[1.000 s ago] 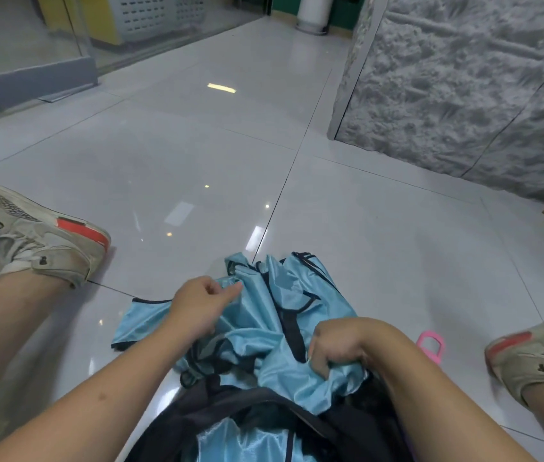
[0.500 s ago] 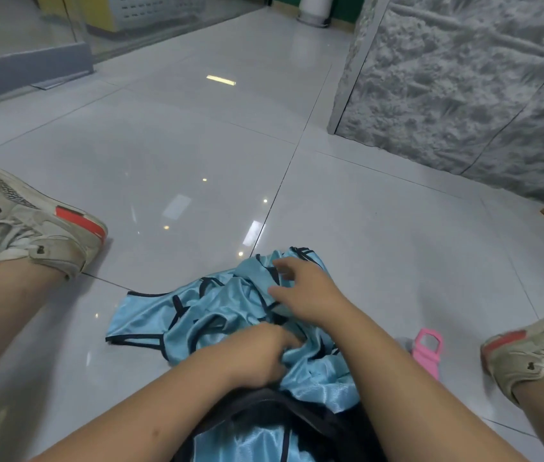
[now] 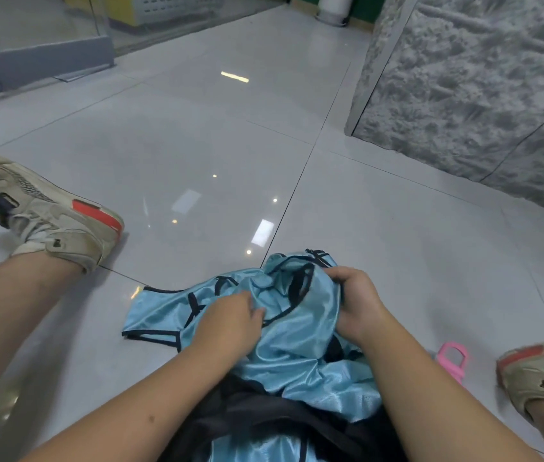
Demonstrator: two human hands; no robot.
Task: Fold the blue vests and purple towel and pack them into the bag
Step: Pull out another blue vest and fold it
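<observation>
On the tiled floor [image 3: 380, 261] between the person's shoes, the crumpled blue vests [image 3: 300, 345] lie partly over a black bag [image 3: 264, 418]. The left hand [image 3: 230, 323] and right hand [image 3: 355, 300] both clutch the fabric, fingers curled into it.

A crumpled heap of shiny light-blue vests with black trim [image 3: 297, 331] lies on the glossy grey tiled floor [image 3: 197, 145] between the person's 2 outstretched legs, its near end draped over the black fabric bag [image 3: 264, 425] closest to the person. The left hand [image 3: 230, 323] rests on the heap's middle and the right hand [image 3: 355, 300] on its far right edge. The worn beige sneaker with a red heel patch [image 3: 47, 221] lies far left, its twin sneaker [image 3: 543, 375] far right, and a small pink plastic handle [image 3: 452, 360] sits between heap and right sneaker; a rough grey stone wall [image 3: 463, 78] stands behind on the right.
</observation>
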